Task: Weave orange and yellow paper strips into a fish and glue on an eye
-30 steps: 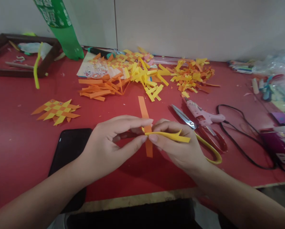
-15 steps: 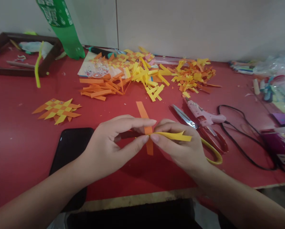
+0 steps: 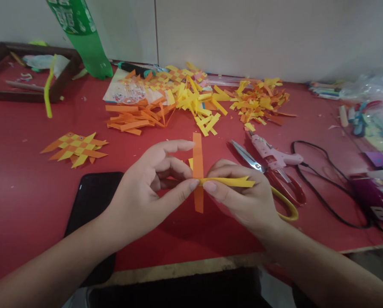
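Observation:
An orange paper strip [image 3: 197, 156] stands nearly upright between my hands, crossed by a folded yellow paper strip [image 3: 234, 182] that points right with two loose ends. My left hand [image 3: 159, 184] pinches the crossing with thumb and fingers, its index finger raised apart. My right hand [image 3: 242, 196] grips the yellow strip between thumb and fingers close to the crossing. Behind the left fingers a small bit of yellow shows; the rest of it is hidden. A finished woven paper fish [image 3: 77, 147] in orange and yellow lies to the left.
A black phone [image 3: 93, 201] lies under my left forearm. Scissors [image 3: 250, 158] and a pink glue gun [image 3: 274, 154] with a black cord are by my right hand. Orange strips [image 3: 130, 117], yellow strips [image 3: 191, 100] and paper scraps [image 3: 258, 100] lie behind. A green bottle [image 3: 91, 51] stands back left.
The orange strip has turned from leaning left to nearly upright. My left index finger has lifted away from it, up and to the left.

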A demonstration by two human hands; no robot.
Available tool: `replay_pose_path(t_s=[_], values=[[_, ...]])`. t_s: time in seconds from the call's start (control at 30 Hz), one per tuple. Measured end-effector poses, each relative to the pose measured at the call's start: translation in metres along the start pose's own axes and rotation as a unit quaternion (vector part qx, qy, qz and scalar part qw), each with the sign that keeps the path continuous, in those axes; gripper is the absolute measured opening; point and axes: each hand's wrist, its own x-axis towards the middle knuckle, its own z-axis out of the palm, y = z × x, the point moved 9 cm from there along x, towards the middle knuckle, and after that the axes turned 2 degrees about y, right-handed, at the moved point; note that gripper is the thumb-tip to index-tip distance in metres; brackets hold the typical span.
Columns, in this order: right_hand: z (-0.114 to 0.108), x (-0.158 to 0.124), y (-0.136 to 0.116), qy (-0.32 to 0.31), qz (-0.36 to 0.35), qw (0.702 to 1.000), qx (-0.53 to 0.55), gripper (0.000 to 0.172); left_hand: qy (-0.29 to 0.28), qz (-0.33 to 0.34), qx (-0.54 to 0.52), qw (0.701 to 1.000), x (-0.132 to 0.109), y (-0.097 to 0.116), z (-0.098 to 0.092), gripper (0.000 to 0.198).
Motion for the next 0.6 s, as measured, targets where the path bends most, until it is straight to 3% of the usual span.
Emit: replay_pose_path(t_s=[0.6], values=[[0.0020, -0.0024, -0.0008, -0.020, -0.002, 1.000, 0.000, 0.013, -0.008, 0.013, -0.035, 0.999, 0.0000, 0.0039, 0.0017, 0.028]])
